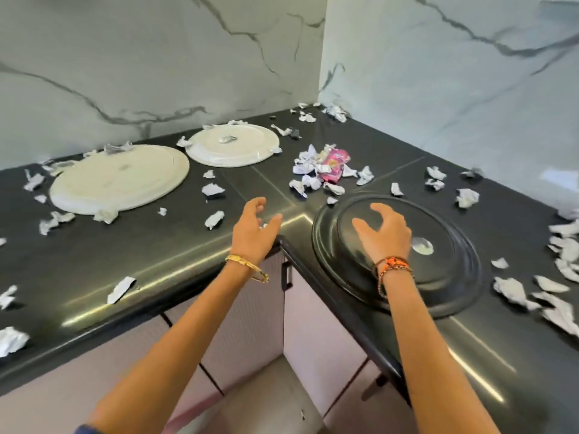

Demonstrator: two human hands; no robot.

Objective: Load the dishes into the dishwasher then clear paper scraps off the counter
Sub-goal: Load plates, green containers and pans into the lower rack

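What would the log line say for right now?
left hand: open, over counter edge | right hand: open, over black plate | white plates: on counter | scraps: uncleared

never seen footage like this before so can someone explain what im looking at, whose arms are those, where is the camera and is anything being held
There is no machine here. The single picture comes from a wide-angle camera worn on a person's head, looking forward and down, so the two bare arms are the wearer's own.

The left hand, with a gold bangle on its wrist, hovers open over the glossy black corner counter. The right hand, with orange thread bands on its wrist, is spread above the round black plate. Neither hand holds anything.

Further back lie a large round cream plate and a smaller round cream plate. Crumpled white paper scraps are scattered all over the counter, and a pink wrapper sits among them.
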